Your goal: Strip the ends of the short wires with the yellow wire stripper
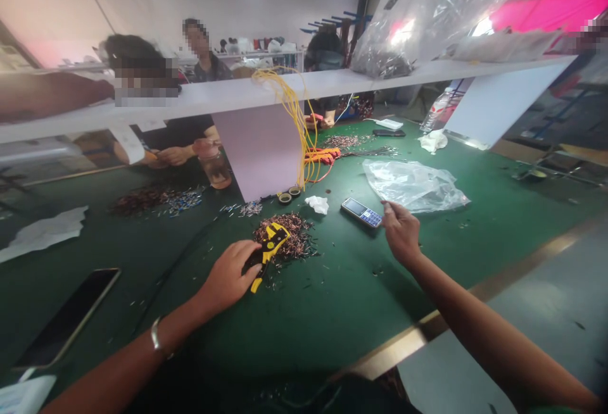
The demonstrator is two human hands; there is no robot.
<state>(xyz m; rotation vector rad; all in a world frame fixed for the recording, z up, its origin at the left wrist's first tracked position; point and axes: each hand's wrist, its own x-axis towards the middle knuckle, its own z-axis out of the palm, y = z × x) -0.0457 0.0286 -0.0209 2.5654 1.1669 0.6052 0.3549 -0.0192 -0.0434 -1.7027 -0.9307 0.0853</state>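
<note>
My left hand [232, 272] is wrapped round the black handles of a yellow wire stripper [277, 240]. The tool's head lies over a heap of short copper-coloured wire bits [300, 240] on the green table. Further right, my right hand [401, 229] is closed in a pinch. Whatever its fingertips hold, if anything, is too small to make out. Just left of those fingers lies a keypad phone [361, 213]. Behind them a clear plastic bag [413, 187] is spread flat, and a crumpled white tissue [317, 204] sits behind the wire heap.
Yellow cables [297, 123] hang from the raised white shelf [332, 85]. A smartphone [71, 319] lies at left. Two rolls of tape [285, 198] stand near the divider [261, 148]. Across the table, co-workers' hands [175, 155] are busy beside a jar [213, 164].
</note>
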